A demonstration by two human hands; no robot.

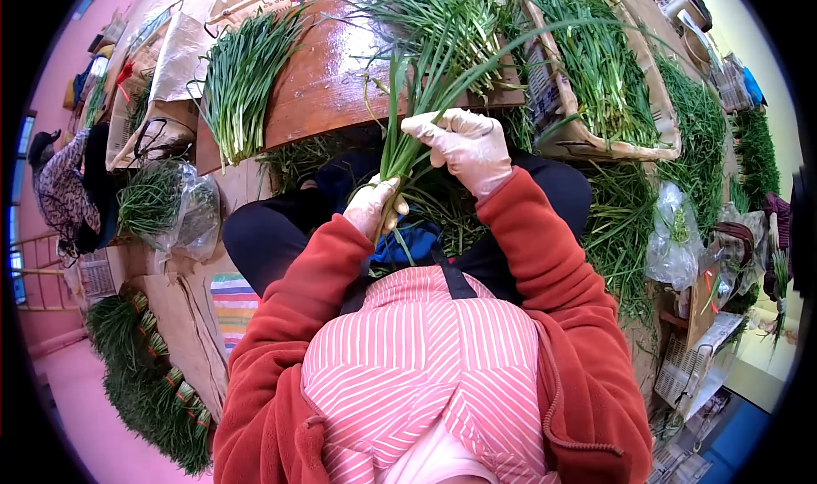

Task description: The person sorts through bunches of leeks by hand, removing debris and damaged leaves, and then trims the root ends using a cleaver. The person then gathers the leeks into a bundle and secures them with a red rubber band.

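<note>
Above the person's lap, a bunch of greens (402,150) stands tilted, its leaf tips reaching over the near edge of the bench (311,88). The left hand (373,207) holds it low down, fingers closed round the stalks. The right hand (468,148) is higher up, at the bunch's right side, its fingers bent and drawn close together by the leaves; whether they grip a leaf, I cannot tell. On the bench lie a neat pile (248,84) to the left and a looser heap (451,24) farther right. Beside the bench, on the right, a crate (668,143) holds more greens.
</note>
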